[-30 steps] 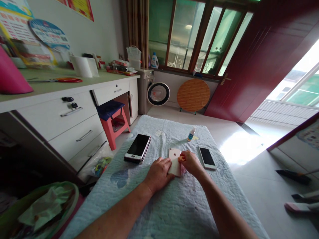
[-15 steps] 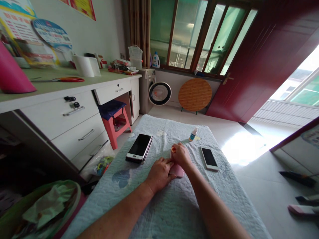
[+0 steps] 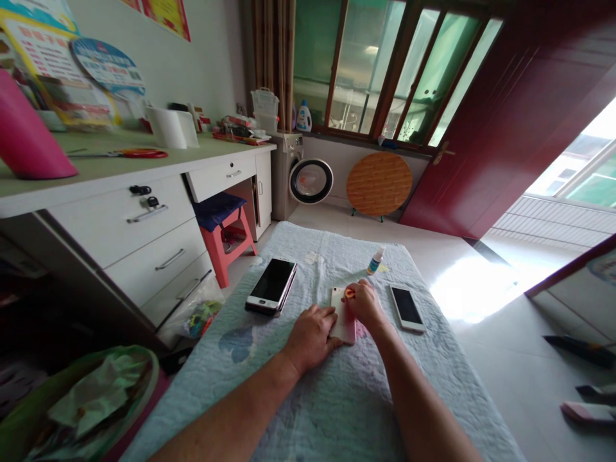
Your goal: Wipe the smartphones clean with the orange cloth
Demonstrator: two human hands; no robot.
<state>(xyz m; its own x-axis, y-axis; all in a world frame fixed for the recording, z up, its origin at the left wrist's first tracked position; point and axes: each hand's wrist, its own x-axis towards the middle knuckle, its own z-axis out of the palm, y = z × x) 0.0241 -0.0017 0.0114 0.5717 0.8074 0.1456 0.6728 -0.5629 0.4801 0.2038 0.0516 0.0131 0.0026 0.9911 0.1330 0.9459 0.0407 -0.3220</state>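
Observation:
A pink phone (image 3: 342,324) lies back up on the blue quilted cloth (image 3: 308,398). My left hand (image 3: 310,337) rests against its left side, fingers around its edge, holding it down. My right hand (image 3: 366,305) is closed on a small orange item (image 3: 350,292) at the phone's upper right edge; most of that item is hidden by the fingers. To the left, a stack of phones (image 3: 272,283) has a white-framed one on top. A white phone (image 3: 407,308) lies to the right, screen up. A small spray bottle (image 3: 375,260) stands behind my right hand.
At the left are a desk (image 3: 129,218) with drawers, a red stool (image 3: 226,247) and a lined waste bin (image 3: 149,391). Behind the cloth stand a washing machine (image 3: 286,186) with its door open and a round wooden board (image 3: 379,183). Brushes (image 3: 587,412) lie at right.
My right hand has moved right with the orange item, from the phone's upper middle to its right edge, uncovering more of its back. My left hand has barely moved.

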